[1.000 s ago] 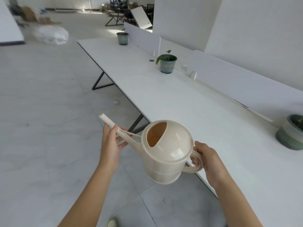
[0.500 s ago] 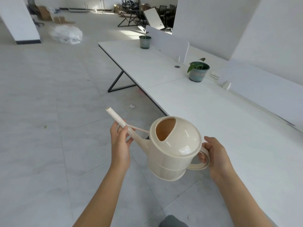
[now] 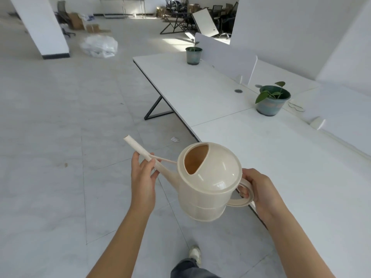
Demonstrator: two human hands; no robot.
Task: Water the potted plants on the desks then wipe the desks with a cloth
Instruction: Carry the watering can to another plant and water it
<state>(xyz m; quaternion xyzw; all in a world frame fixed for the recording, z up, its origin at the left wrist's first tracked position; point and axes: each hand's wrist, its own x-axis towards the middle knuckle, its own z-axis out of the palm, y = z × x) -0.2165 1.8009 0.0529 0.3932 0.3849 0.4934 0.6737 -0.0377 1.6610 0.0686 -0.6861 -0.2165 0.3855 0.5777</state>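
A person is holding a cream plastic watering can [image 3: 208, 183] with a domed top in both hands, at the near edge of a long white surface [image 3: 281, 157] and partly over the grey tiled floor [image 3: 60, 157]. The right grip [image 3: 259, 189] is curling its fingers round the can's loop handle [image 3: 244, 197]. The left grip [image 3: 142, 179] is closing lightly round the long thin spout [image 3: 138, 147], partway along it. The spout is pointing up and to the left, away from the can's body. The can's filling hole is facing upward; what is inside cannot be told.

Beyond the can, to its upper right and well apart from it, a blue-green round pot [image 3: 271, 105] with a small leafy plant is standing on the surface. Farther beyond the can, a green pot with a thin seedling [image 3: 193, 55] is standing near the far end of the surface, just beside a white divider panel [image 3: 226, 57]. Below the can, the person's pale shoe [image 3: 194, 253] is showing on the floor. Far beyond the can, to its upper left, a bundle of clear plastic [image 3: 99, 46] is lying on the floor.
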